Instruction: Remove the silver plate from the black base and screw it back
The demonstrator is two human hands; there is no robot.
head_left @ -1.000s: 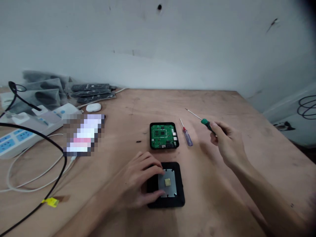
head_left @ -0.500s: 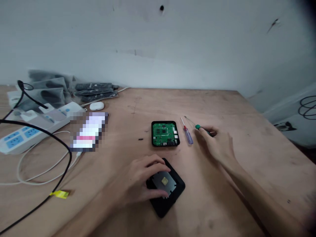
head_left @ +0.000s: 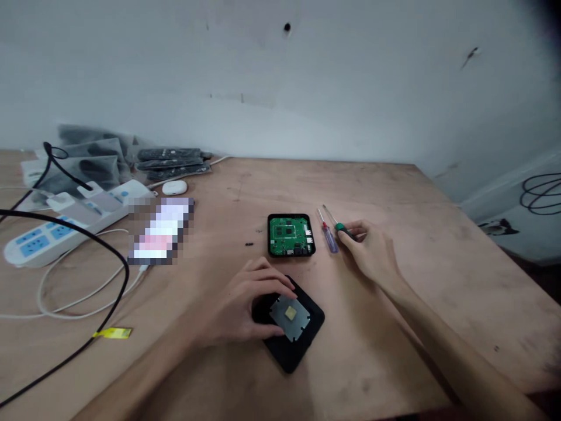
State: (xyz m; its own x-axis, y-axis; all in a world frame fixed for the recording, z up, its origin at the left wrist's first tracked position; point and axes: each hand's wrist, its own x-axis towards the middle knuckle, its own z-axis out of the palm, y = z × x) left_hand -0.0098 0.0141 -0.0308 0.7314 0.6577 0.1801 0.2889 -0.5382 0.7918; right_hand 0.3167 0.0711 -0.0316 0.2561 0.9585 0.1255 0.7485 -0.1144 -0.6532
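My left hand (head_left: 256,298) is over a black plastic cover (head_left: 291,361), its thumb and fingers apart on either side of a silver metal plate (head_left: 300,324). A small yellowish pad (head_left: 290,313) sits on that plate. With its fingers closed round the handle, my right hand (head_left: 366,248) holds a green-handled screwdriver (head_left: 340,227) low over the table, shaft pointing away to the left. Just left of it lies a second screwdriver (head_left: 330,240) with a clear purple handle and red collar. A green circuit board (head_left: 287,233) rests inside a black square case (head_left: 269,248).
On the left are a white power strip (head_left: 26,248), a phone (head_left: 160,234) with a blurred screen, and a white earbud case (head_left: 174,187). Bagged black items (head_left: 173,161) lie by the wall. A black cable (head_left: 118,263) with a yellow tag (head_left: 117,333) loops nearby. Small dark bits (head_left: 249,244) lie left of the case.
My right hand and the green screwdriver have shifted left, closer to the purple one. My left thumb has drawn back slightly, showing more of the metal plate. The view has moved slightly.
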